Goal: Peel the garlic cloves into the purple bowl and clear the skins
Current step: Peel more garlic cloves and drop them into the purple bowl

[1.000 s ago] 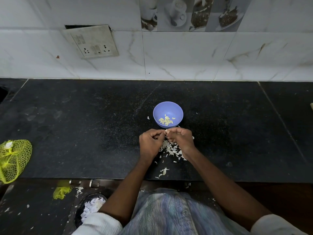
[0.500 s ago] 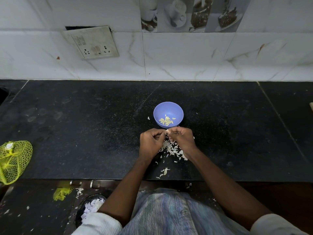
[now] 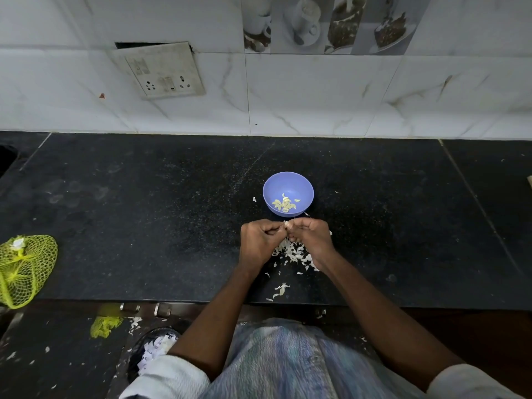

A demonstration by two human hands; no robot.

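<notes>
Black counter (image 3: 144, 226), tiled wall behind. Mid-frame, our left hand (image 3: 259, 240) and right hand (image 3: 312, 237) meet, both pinching clove (image 3: 286, 224) just below bowl (image 3: 288, 182). Skins (image 3: 293, 253) piled under hands. We judge clove tiny, light, slick; skin papery, so pinch tip.
</notes>
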